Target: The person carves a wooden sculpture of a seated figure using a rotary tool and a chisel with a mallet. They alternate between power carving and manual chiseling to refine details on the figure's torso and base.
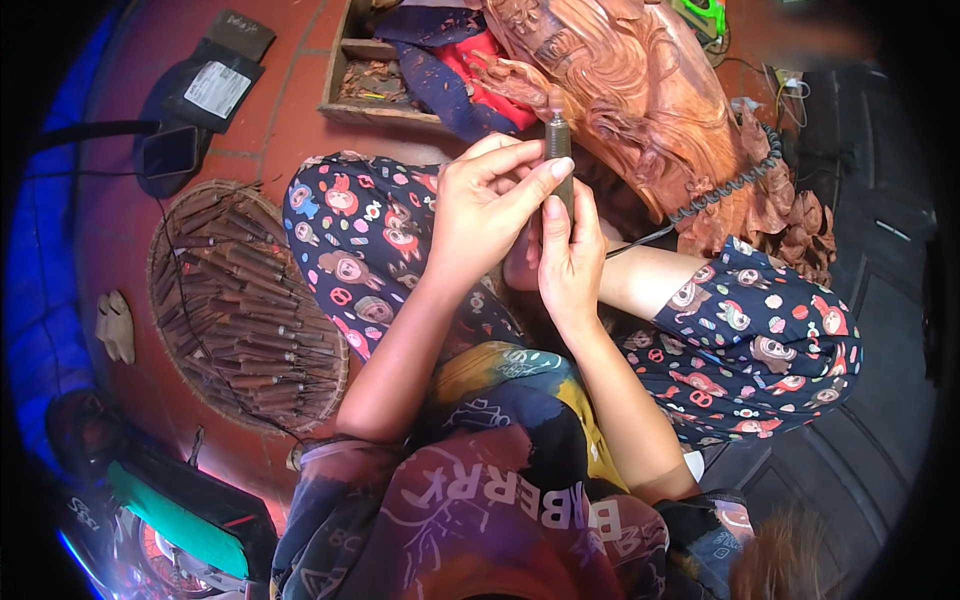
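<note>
The left hand (482, 205) and right hand (572, 262) are gripping a dark cylindrical tool (557, 142).
It is sitting between both hands, the left pinching its middle and the right holding its lower part, its tip pointing toward the carved wood (650, 105).

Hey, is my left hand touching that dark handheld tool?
Touching: the head view shows the left hand pinching the handheld tool, its thumb tip laid across the dark barrel.
</note>
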Available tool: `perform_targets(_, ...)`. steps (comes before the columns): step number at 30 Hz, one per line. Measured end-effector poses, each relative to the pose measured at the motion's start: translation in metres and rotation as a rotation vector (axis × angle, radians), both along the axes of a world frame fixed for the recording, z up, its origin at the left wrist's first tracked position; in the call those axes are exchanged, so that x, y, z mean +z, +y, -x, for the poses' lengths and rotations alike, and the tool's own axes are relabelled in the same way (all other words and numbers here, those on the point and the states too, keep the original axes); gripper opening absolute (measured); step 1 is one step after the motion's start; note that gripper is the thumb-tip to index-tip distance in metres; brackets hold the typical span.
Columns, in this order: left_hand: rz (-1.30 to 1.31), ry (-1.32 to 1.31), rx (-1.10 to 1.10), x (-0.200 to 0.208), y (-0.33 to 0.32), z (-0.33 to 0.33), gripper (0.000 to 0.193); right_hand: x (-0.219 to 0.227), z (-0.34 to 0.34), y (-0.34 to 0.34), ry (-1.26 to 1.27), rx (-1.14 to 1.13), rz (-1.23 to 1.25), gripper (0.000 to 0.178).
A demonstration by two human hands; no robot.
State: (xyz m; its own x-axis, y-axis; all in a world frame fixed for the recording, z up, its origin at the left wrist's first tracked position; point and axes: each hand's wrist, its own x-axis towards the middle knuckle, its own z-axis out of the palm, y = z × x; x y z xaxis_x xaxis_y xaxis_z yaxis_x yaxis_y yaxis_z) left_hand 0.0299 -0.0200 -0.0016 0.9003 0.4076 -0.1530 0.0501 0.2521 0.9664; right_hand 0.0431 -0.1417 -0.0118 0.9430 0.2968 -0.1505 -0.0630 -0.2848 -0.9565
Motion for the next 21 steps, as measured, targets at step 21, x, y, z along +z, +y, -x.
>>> perform_targets(21,0.122,-0.008,0.047,0.002,0.001,0.001,0.019,0.007,0.004,0.01,0.079,0.041,-0.099,0.03)
